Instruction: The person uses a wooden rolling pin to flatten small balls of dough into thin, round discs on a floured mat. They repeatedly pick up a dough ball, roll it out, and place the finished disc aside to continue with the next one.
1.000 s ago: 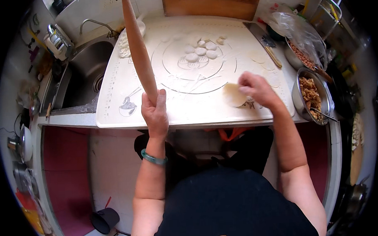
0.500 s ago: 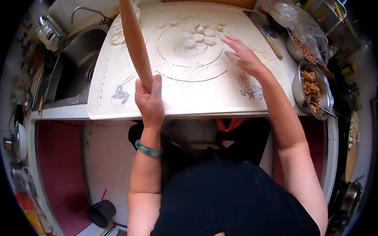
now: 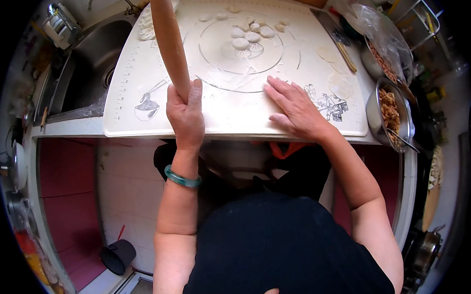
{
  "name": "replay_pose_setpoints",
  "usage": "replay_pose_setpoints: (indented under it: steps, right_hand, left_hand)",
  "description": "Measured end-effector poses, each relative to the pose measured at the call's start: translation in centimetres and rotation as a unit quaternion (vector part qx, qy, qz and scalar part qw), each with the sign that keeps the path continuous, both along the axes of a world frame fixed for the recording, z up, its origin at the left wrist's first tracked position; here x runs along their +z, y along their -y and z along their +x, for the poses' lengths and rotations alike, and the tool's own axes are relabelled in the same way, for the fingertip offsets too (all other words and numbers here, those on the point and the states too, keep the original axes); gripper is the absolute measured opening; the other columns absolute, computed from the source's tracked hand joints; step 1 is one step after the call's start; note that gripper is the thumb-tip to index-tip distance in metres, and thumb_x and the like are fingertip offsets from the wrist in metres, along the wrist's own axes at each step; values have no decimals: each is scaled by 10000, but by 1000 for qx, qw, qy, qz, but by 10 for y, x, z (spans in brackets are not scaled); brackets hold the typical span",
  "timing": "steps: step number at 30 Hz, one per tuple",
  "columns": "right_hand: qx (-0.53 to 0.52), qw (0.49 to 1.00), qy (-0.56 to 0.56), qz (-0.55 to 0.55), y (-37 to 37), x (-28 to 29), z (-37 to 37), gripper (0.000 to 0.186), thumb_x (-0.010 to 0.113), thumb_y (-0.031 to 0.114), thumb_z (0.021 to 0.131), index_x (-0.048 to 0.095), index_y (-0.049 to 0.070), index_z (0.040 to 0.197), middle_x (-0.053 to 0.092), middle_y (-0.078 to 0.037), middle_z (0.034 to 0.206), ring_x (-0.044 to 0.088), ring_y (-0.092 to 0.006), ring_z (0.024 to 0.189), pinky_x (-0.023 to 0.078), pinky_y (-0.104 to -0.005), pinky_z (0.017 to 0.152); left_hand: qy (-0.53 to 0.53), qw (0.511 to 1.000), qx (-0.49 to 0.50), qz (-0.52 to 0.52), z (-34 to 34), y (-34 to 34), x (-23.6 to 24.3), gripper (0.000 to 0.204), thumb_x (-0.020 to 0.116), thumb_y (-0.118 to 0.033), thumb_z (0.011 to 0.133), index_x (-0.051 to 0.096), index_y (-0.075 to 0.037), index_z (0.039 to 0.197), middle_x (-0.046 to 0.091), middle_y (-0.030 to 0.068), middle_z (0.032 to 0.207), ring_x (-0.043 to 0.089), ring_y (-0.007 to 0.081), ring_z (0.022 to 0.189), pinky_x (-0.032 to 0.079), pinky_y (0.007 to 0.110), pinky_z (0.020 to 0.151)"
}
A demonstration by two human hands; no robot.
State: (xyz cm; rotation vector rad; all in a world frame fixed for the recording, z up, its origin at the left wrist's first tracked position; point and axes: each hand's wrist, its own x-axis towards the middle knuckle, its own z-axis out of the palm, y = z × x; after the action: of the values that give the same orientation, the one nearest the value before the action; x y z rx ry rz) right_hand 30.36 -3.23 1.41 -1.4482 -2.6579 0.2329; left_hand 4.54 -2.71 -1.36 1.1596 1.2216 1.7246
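Observation:
My left hand (image 3: 187,117) is wrapped round the thick lower end of a wooden rolling pin (image 3: 169,43), which points up and away from me over the mat. A green bangle (image 3: 182,179) circles that wrist. Farther right, my right hand (image 3: 298,109) lies palm down at the near part of the white floured mat (image 3: 229,113), fingers stretched out; whatever is under the palm is hidden. Beyond it, several small floured dough pieces (image 3: 252,37) cluster inside the mat's printed circles. Thin flat dough rounds (image 3: 341,85) lie near the mat's right edge.
At the right stand a metal bowl of brown filling (image 3: 390,110) with a spoon and another bowl of minced filling (image 3: 382,63), partly under plastic. A wooden-handled knife (image 3: 345,55) lies along the mat's right edge. White flour (image 3: 146,26) sits far left, beside the sink (image 3: 90,69).
My right hand has come nearer to me and down onto the mat, away from the dough pieces. My left hand still grips the rolling pin upright-looking as before. The whole view has shifted slightly.

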Motion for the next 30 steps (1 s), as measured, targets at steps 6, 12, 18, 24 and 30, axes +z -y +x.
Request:
replay_pose_setpoints:
  steps: [6,12,18,24,30]
  right_hand:
    - [-73,964,-248,-66,-22,1,19,398,499,242,974,530,75,1334,460,-119,1435,384,-244,1355,305,-412,1114]
    - [-106,982,-151,48,-42,-5,6,283,607,159,892,636,38,1147,572,-137,1210,523,-269,1149,425,-353,984]
    - [-102,977,-185,-41,-41,8,2,176,650,171,854,606,31,950,596,-130,1079,563,-289,1027,464,-371,891]
    - [-69,968,-219,105,-30,17,-5,209,665,206,861,607,32,961,628,-125,934,616,-279,844,501,-352,767]
    - [-88,947,-309,29,-25,20,12,341,587,288,942,620,58,1191,644,-148,1131,623,-260,1043,497,-353,904]
  left_hand:
    - [2,1000,-5,11,-2,-3,-4,223,630,-280,951,504,-97,930,412,-50,655,346,28,533,305,179,465]
    - [32,999,-11,-2,1,-1,3,220,619,-286,957,504,-98,943,412,-50,655,347,27,528,307,179,457]
    - [38,999,-23,-6,2,0,4,216,616,-289,958,515,-98,953,407,-58,651,346,23,523,298,176,440]
    - [43,999,-30,-7,0,4,7,220,614,-252,964,487,-78,920,430,-47,694,371,13,568,329,168,485]
    - [30,999,-26,-6,1,4,4,211,607,-247,968,487,-79,923,422,-49,692,354,15,562,322,168,485]
